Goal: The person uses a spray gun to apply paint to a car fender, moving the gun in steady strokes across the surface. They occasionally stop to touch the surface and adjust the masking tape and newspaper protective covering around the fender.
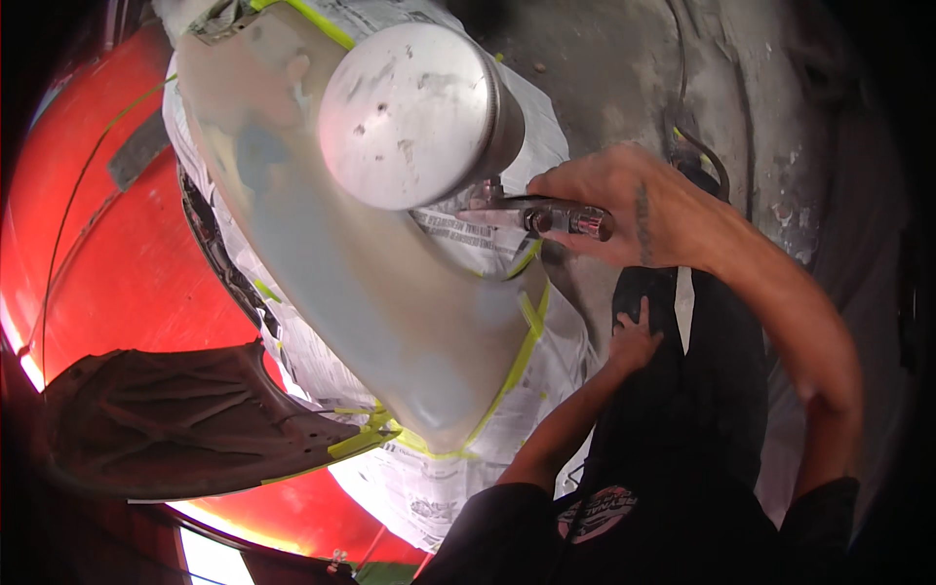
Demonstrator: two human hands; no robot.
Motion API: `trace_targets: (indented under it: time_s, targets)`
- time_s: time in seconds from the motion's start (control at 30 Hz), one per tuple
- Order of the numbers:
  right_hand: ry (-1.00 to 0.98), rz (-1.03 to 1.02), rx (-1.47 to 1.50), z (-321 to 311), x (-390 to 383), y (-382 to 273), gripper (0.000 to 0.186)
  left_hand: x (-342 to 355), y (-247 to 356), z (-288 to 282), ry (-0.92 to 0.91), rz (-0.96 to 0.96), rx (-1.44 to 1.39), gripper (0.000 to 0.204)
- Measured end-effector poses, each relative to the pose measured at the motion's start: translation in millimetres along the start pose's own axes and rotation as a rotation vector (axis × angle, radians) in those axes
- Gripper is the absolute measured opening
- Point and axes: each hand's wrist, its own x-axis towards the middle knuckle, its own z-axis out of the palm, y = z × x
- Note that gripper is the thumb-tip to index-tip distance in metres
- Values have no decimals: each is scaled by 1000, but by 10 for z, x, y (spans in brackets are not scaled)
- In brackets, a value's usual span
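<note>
Two hands in view, both mine, seen from the head camera.

Item 1: right hand (pixel 624 210). Wrapped tight around the chrome grip of a spray gun (pixel 546 216). I read the fingers as curled shut on the handle; whether the trigger is pulled I cannot tell. The forearm comes in from the lower right and reaches up and to the left.

Item 2: spray gun, with a round aluminium cup (pixel 419 112) mounted on top, its lid facing the camera. The gun's long axis runs roughly level, from the hand leftward toward the panel. The nozzle end is hidden behind the cup.

Item 3: grey primed panel (pixel 361 292), long and tapering toward me, edged with yellow-green masking tape (pixel 522 356) and newspaper masking (pixel 439 487). It lies directly left of and below the right hand, just beside the gun's front end.

Item 4: left hand (pixel 636 336). Fingers loosely spread, resting flat on the dark trousers (pixel 702 390), holding nothing. It is farther from the gun than the right hand, though near the panel's taped right edge.

Item 5: red car body (pixel 127 273) beyond the masking, to the left.
</note>
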Motion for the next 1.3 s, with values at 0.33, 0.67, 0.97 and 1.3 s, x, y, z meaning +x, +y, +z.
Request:
trace_targets:
  time_s: [0.33, 0.67, 0.97, 1.3]
  targets:
    - [233, -54, -159, -367, 493, -388, 32, 63, -10, 31, 27, 38, -82, 95]
    - [153, 64, -235, -923, 1464, -716, 34, -252, 238, -1088, 178, 47, -225, 100]
    - [287, -25, -274, -1261, 2602, -464, 32, 42, 688, -1821, 261, 65, -135, 98]
    - [57, 100, -301, -1452, 2735, -610, 40, 437, 492, -2362, 195, 118, -193, 95]
